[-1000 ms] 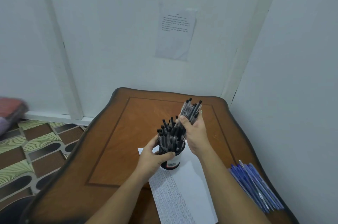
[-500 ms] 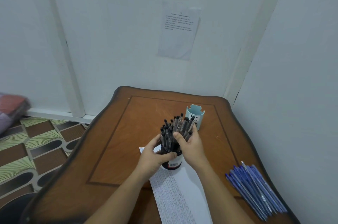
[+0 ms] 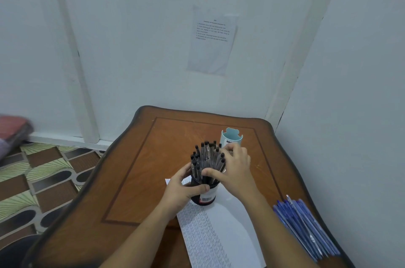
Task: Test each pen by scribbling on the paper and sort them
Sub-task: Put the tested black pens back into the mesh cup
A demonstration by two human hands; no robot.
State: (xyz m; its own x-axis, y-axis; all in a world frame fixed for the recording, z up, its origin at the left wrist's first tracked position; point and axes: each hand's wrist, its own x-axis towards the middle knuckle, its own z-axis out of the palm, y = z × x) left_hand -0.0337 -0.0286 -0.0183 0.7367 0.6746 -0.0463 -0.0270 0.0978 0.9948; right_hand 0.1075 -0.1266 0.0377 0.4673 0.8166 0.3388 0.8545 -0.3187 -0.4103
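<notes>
A dark cup (image 3: 205, 197) with a barcode label stands on the far end of the white paper (image 3: 228, 224), packed with several black-capped pens (image 3: 207, 158). My left hand (image 3: 183, 189) grips the cup's side, thumb across its front. My right hand (image 3: 232, 167) is curled round the right side of the pen bundle, thumb pressed on the pens' front and fingertips at their tops. The paper carries columns of small scribbles along its left half. Several blue pens (image 3: 304, 226) lie in a pile at the table's right edge.
A pale blue cup (image 3: 231, 137) stands just behind my right hand. The brown wooden table (image 3: 135, 180) sits in a corner, with white walls behind and to the right. A printed sheet (image 3: 212, 40) hangs on the back wall. Patterned floor lies left.
My right hand brought a bundle of black pens down into the dark cup and now rests against them. The pale blue cup behind came into view. My left hand stayed on the cup.
</notes>
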